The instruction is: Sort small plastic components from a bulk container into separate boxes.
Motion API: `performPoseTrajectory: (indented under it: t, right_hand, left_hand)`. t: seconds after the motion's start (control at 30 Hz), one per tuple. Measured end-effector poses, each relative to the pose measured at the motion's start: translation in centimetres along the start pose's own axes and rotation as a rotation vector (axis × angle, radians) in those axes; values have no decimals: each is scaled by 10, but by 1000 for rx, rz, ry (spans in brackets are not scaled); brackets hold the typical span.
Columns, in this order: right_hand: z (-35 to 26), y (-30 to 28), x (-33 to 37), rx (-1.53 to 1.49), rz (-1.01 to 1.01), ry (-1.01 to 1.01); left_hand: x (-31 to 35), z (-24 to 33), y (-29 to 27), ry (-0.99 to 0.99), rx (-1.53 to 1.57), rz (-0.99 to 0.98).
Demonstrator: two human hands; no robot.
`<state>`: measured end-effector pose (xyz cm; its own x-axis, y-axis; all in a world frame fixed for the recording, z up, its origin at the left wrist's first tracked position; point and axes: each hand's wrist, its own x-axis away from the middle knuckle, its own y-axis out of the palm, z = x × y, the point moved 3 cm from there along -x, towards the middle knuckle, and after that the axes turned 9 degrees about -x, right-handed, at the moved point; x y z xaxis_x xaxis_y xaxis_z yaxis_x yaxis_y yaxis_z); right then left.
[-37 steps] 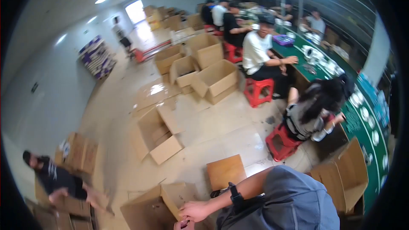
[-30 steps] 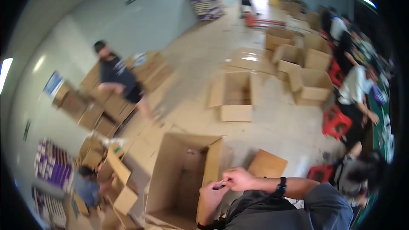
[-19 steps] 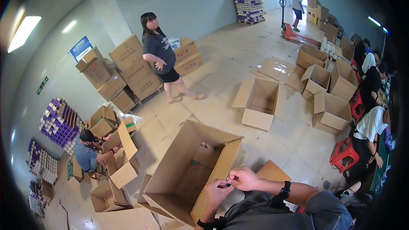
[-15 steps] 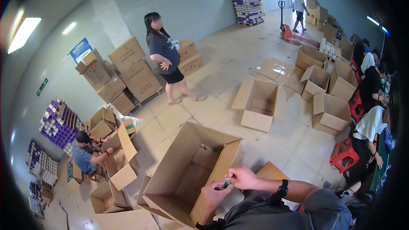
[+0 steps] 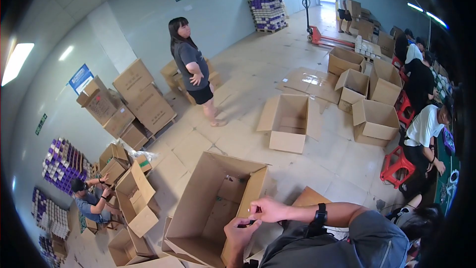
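1. A small dark part (image 5: pixel 242 226), its exact kind too small to be told, is held in the lower centre of the frame, between the thumb and fingers of the left hand (image 5: pixel 239 234).
2. The right hand (image 5: pixel 270 211) is placed just above and to the right of it, thumb and index finger brought narrowly together; whether anything is pinched between them cannot be told.
3. A black wristwatch (image 5: pixel 321 214) is worn on the right wrist.
4. Beside the hands, to their left, a large open cardboard carton (image 5: pixel 196 203) is seen; its right wall is partly covered by the left hand. A small green scrap (image 5: pixel 218 198) is visible inside.
5. A brown board (image 5: pixel 308 196) is partly hidden behind the right forearm.
6. At the centre right of the frame, an open carton with spread flaps (image 5: pixel 287 142) is set on the tiled floor, near a cluster of other open cartons (image 5: pixel 375 131).
7. At the lower left, a seated co-worker (image 5: pixel 90 207) is shown beside open boxes; at the upper centre left, a standing person (image 5: pixel 191 59) is seen near stacked sealed cartons (image 5: pixel 151 105).
8. At the right edge, a red plastic stool (image 5: pixel 397 167) and a green workbench (image 5: pixel 443 188) are shown; at the upper right, a red pallet jack (image 5: pixel 329 41) is parked.
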<state>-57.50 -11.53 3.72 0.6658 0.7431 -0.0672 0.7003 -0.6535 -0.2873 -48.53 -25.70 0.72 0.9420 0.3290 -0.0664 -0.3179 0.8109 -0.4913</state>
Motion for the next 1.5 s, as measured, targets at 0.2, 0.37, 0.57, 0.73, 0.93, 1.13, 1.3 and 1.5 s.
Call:
performPoseTrajectory:
  t: [0.2, 0.37, 0.57, 0.73, 0.93, 1.13, 1.3, 1.5]
  right_hand:
    - [1, -1, 1, -25, 5, 21]
    - [7, -1, -1, -90, 6, 19]
    - [-2, -1, -2, -71, 43, 54]
    - [4, 7, -4, 29, 2, -42]
    - [7, 11, -2, -37, -4, -78]
    - [11, 3, 7, -87, 17, 20]
    - [6, -4, 5, -26, 48, 52]
    - [12, -6, 6, -37, 51, 75]
  left_hand:
    - [-1, -7, -1, -43, -6, -30]
    - [-1, -10, -5, -77, 39, -14]
    - [-1, -2, -12, -12, -40, 38]
    - [-4, -4, -12, 49, -101, 24]
    - [-6, -14, -11, 71, -104, -17]
    - [-10, 3, -5, 104, -128, -76]
    - [-14, 3, -4, 149, -134, -113]
    - [-15, 0, -2, 128, -125, -128]
